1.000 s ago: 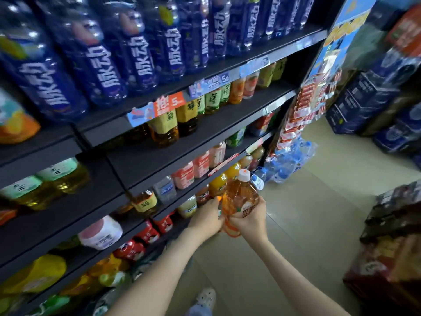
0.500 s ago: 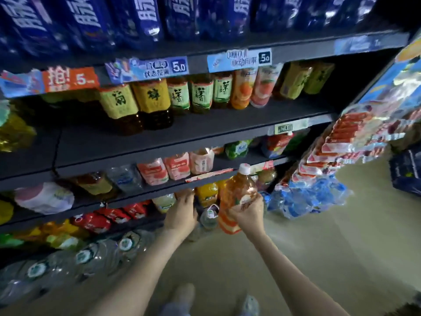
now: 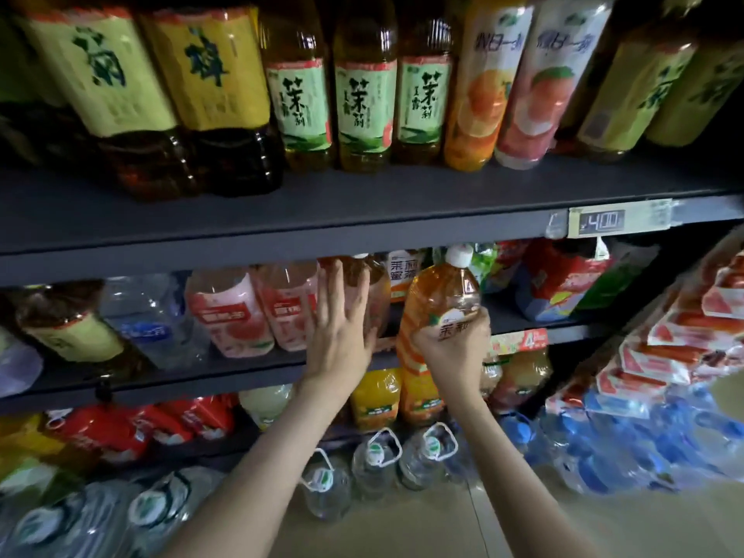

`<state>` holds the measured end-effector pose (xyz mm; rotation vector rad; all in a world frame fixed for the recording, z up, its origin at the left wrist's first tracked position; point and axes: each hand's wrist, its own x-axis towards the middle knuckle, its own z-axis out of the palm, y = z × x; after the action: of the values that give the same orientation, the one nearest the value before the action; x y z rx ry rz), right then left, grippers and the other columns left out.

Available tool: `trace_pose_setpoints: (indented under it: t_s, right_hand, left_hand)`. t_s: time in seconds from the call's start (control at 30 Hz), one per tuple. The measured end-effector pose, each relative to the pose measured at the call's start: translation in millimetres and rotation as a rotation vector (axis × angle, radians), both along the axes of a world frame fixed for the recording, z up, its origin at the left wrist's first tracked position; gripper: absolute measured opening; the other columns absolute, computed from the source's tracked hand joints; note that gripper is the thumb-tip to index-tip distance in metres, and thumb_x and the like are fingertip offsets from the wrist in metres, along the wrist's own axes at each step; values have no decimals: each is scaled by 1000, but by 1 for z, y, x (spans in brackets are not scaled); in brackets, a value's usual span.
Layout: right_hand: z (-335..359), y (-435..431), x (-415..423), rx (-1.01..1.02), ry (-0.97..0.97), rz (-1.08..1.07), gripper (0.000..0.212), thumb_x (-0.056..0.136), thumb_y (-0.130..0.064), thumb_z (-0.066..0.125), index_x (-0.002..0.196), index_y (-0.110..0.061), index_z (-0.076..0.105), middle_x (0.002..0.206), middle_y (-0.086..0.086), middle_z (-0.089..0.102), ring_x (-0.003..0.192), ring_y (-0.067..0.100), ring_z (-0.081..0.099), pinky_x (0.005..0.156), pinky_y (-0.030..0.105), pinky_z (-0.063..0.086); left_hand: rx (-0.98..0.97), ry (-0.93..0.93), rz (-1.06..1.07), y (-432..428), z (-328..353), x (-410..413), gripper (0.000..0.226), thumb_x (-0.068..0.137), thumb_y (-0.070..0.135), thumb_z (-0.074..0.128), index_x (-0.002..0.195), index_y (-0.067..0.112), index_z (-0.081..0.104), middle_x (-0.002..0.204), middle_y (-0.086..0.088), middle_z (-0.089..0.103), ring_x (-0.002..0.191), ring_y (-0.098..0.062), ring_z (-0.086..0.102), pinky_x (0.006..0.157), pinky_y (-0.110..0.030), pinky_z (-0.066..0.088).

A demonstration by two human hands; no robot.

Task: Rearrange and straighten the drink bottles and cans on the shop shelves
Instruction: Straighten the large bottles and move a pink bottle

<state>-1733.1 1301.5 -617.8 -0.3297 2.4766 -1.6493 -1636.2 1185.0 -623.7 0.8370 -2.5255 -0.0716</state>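
Observation:
My right hand (image 3: 455, 348) grips an orange tea bottle (image 3: 439, 300) with a white cap around its middle, upright, in front of the middle shelf (image 3: 241, 364). My left hand (image 3: 342, 324) is spread flat, fingers straight, against the pink-labelled bottles (image 3: 290, 308) standing on that shelf; whether it presses them I cannot tell. A second orange tea bottle (image 3: 402, 271) stands further back on the shelf, between the two hands.
The upper shelf (image 3: 362, 219) carries tall tea and juice bottles (image 3: 362, 106) and a price tag (image 3: 600, 223). Below are red packs (image 3: 120, 432), yellow juice bottles (image 3: 374, 396) and large water jugs (image 3: 374, 461) on the floor. Wrapped water packs (image 3: 644, 449) lie right.
The view has closed in on the middle shelf. My right hand has lifted the orange bottle up to it, and my left hand has risen from the lower shelf edge and spread flat on the pink bottles.

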Motion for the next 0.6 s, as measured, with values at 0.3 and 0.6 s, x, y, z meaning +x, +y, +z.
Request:
trace_pose_setpoints:
  t_s: [0.3,0.6]
  right_hand:
    - [-26,-14,-29,-273,158,15,71,57,-34,71,121,-16,44,106,10,59,97,31,60,85,49,52]
    - [-48,-38,-39,-173,336,65,107,65,-42,84,148,-15,22,146,4,36,135,22,35,99,41,41]
  left_hand:
    - [-281,105,57,-23,-39,-33,94,72,41,71,148,11,25,151,-26,26,140,-41,20,109,-64,2]
    - [-399,272,75,-38,-53,-42,94,74,52,67,148,13,22,148,-23,23,137,-37,28,112,-54,-8]
